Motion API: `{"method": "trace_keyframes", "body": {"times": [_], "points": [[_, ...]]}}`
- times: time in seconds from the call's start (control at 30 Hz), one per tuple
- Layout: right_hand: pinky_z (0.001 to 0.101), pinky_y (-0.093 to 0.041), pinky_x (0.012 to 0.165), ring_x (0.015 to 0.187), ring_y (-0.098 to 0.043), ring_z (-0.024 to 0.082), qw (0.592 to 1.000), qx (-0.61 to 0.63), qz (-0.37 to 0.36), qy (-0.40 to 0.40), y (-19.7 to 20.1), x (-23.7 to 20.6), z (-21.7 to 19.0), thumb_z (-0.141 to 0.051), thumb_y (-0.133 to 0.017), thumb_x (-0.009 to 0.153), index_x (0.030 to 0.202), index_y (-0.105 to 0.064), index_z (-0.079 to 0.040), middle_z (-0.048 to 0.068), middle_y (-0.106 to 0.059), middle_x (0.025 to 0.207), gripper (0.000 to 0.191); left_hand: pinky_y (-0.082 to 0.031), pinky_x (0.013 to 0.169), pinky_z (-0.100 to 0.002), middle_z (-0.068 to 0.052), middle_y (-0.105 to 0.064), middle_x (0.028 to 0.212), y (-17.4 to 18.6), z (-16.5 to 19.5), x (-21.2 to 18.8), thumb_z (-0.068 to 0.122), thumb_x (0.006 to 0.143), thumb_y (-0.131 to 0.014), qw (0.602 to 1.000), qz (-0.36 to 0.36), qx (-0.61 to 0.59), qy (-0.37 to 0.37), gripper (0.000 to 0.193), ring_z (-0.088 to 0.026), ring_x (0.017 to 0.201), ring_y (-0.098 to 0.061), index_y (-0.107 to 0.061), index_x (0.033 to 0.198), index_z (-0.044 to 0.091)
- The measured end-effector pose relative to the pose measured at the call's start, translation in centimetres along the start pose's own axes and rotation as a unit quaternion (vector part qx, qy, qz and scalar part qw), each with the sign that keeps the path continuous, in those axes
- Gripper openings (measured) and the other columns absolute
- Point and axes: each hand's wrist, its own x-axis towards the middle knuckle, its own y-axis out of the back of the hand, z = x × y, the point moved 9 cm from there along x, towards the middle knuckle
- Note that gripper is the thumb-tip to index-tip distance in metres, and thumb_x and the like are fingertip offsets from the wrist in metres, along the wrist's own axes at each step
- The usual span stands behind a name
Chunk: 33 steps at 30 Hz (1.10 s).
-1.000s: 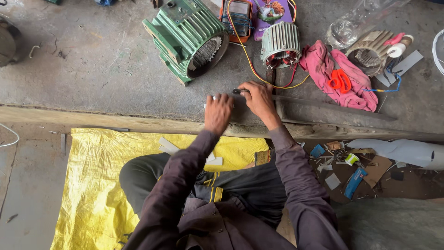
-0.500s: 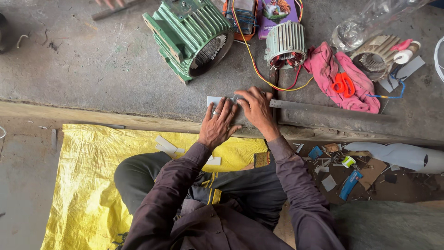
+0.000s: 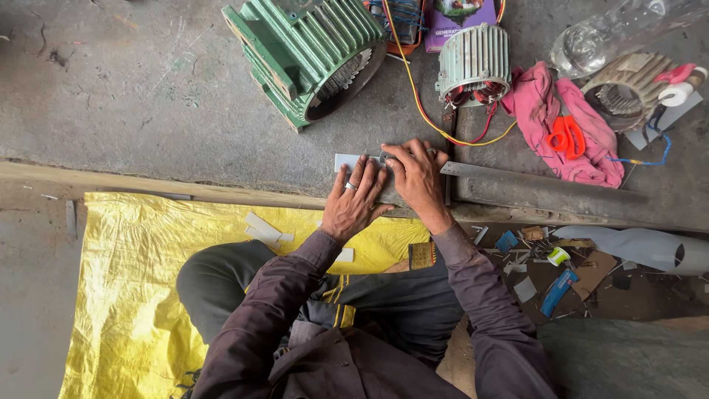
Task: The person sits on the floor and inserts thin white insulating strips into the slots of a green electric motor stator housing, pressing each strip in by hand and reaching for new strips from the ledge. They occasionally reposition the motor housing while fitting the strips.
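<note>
White strip (image 3: pixel 346 161) under two hands (image 3: pixel 388 188).

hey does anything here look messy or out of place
Yes. Small scraps lie scattered on the ground right of the person's knee, and orange scissors sit on a crumpled pink cloth. Both hands press a white strip.

Soft, even daylight fills the scene — no hard shadows, only faint dark edges under the green motor housing (image 3: pixel 310 55). Mild glare on the clear plastic bottle (image 3: pixel 613 33) far right. Focus is sharp throughout — slight wide-angle stretch at the edges.
</note>
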Motion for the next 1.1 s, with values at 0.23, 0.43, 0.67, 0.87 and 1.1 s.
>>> {"method": "trace_keyframes", "body": {"times": [0.23,0.43,0.67,0.87,1.1], "points": [[0.0452,-0.036,0.092,0.1,-0.054,0.026,1.0,0.006,0.002,-0.018,0.1,0.7,0.1,-0.019,-0.066,0.1,0.124,-0.073,-0.018,0.005,-0.058,0.1,0.025,-0.027,0.123,-0.055,-0.017,-0.043,0.16,0.4,-0.1,0.4,0.074,0.1,-0.042,1.0,0.003,-0.001,-0.001,0.083,-0.032,0.155,-0.031,-0.045,0.156,0.012],[0.0447,-0.038,0.091,0.099,-0.055,0.028,1.0,0.016,0.019,-0.015,-0.1,1.5,0.6,-0.017,-0.068,0.099,0.123,-0.072,-0.016,0.007,-0.059,0.1,0.024,-0.027,0.123,-0.056,-0.018,-0.043,0.16,-0.1,-0.3,0.8,0.073,0.099,-0.044,1.0,0.015,-0.021,0.003,0.083,-0.033,0.154,-0.031,-0.046,0.154,0.011],[0.0447,-0.034,0.092,0.097,-0.058,0.023,0.997,0.05,0.053,-0.007,-1.0,1.3,2.6,-0.019,-0.067,0.1,0.119,-0.074,-0.018,0.005,-0.061,0.1,0.02,-0.027,0.122,-0.057,-0.018,-0.041,0.159,-1.1,-0.8,1.6,0.073,0.097,-0.044,0.999,0.002,-0.033,0.01,0.084,-0.034,0.154,-0.03,-0.045,0.154,0.012],[0.043,-0.031,0.089,0.096,-0.056,0.022,0.998,0.017,0.054,0.017,-1.3,1.3,2.3,-0.023,-0.067,0.1,0.114,-0.075,-0.02,0.001,-0.061,0.096,0.016,-0.027,0.122,-0.054,-0.018,-0.041,0.158,-1.1,-1.4,1.9,0.076,0.094,-0.045,0.999,0.003,-0.047,0.013,0.09,-0.034,0.152,-0.03,-0.044,0.154,0.009],[0.0437,-0.029,0.087,0.094,-0.052,0.023,0.999,0.002,0.018,0.048,-0.3,0.7,0.9,-0.023,-0.064,0.104,0.117,-0.073,-0.018,0.003,-0.059,0.096,0.017,-0.027,0.123,-0.05,-0.02,-0.039,0.16,-1.1,-1.4,1.6,0.072,0.097,-0.048,0.999,-0.01,-0.046,0.004,0.093,-0.033,0.153,-0.031,-0.043,0.154,-0.002]]}}
